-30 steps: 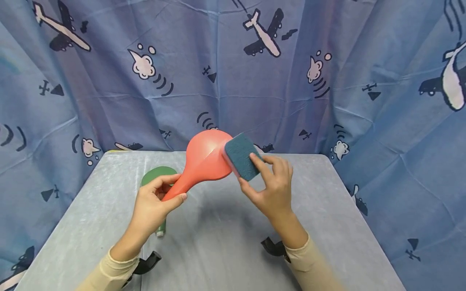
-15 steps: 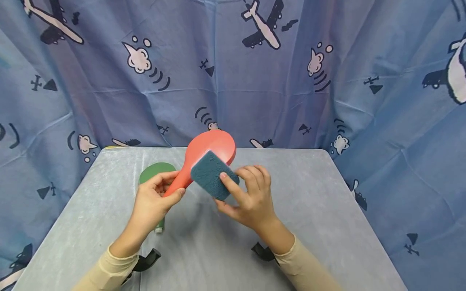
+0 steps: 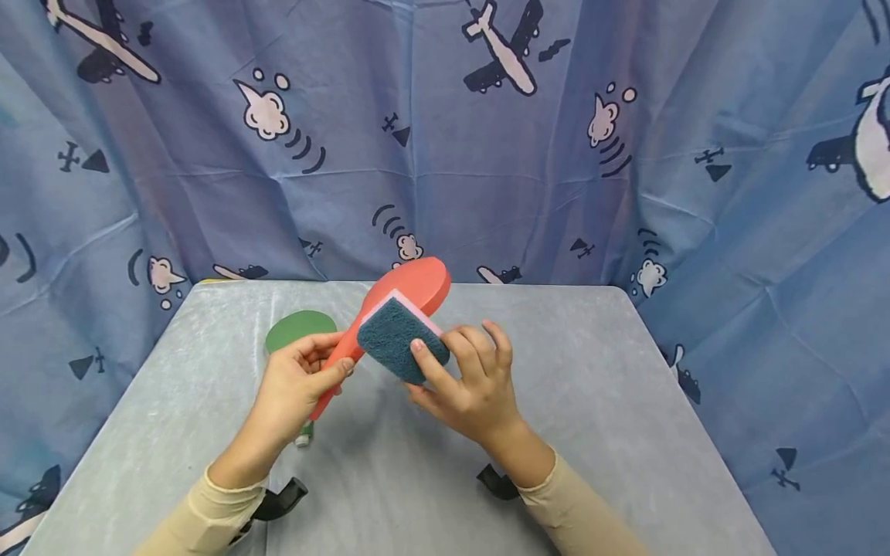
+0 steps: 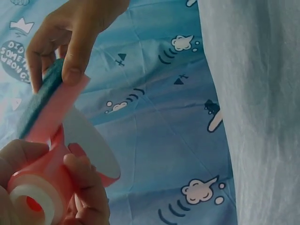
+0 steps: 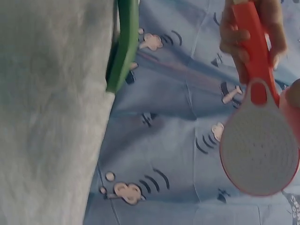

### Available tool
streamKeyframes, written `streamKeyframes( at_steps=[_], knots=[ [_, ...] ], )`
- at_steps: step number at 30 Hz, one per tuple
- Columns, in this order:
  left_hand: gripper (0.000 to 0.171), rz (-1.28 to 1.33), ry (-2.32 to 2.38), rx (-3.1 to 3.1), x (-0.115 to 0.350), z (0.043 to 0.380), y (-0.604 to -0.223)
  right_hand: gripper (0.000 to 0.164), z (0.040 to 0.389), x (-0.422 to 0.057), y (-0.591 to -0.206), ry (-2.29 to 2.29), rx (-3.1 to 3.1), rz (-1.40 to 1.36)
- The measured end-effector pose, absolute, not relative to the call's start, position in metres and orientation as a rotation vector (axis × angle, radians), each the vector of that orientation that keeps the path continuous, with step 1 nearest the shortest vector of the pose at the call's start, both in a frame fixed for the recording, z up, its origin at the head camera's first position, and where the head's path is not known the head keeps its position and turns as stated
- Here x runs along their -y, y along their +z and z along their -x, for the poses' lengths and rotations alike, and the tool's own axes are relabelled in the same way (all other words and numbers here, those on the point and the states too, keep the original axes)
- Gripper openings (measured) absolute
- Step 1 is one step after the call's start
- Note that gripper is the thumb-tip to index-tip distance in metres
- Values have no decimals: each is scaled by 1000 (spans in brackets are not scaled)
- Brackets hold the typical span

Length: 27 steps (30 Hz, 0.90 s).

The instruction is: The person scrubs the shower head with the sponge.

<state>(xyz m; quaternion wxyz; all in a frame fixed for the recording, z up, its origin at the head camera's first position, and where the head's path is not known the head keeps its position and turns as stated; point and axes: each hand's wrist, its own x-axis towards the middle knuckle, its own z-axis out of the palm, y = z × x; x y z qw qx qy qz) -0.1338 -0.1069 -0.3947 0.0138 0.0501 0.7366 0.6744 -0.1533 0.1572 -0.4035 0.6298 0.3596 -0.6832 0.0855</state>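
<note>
My left hand (image 3: 288, 390) grips the handle of a red hand-held shower head (image 3: 422, 282) above the table. In the right wrist view, its pale spray face (image 5: 260, 152) shows many small holes. The hollow pale end of the handle (image 4: 21, 194) appears in the left wrist view. Fingers and thumb of my right hand (image 3: 473, 394) pinch a sponge (image 3: 396, 340), dark teal on one side and pink on the other. Its pink side (image 4: 58, 110) lies against the shower head where handle and head meet.
A green shower head (image 3: 297, 328) lies on the grey table (image 3: 591, 401), partly hidden behind my left hand. A blue curtain (image 3: 445, 154) with printed planes hangs behind the table and along both sides.
My right hand has brought the sponge left and down from the head's right edge toward the handle. My left hand has turned the red shower head, so its back is seen more edge-on.
</note>
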Motion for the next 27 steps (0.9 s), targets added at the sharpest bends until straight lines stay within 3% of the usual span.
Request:
streamKeyframes(
  at_steps=[6, 14, 22, 27],
  knots=[
    [41, -158, 2160, -2200, 109, 136, -395, 47, 156, -171, -395, 369, 1604, -634],
    [39, -65, 2187, -2079, 106, 134, -397, 49, 152, -156, -406, 155, 1570, -893],
    [34, -111, 2219, -2037, 105, 131, -394, 46, 152, -169, -392, 327, 1582, -726],
    [28, -122, 2194, -2006, 105, 131, -395, 46, 152, -161, -395, 175, 1545, -910]
  ],
)
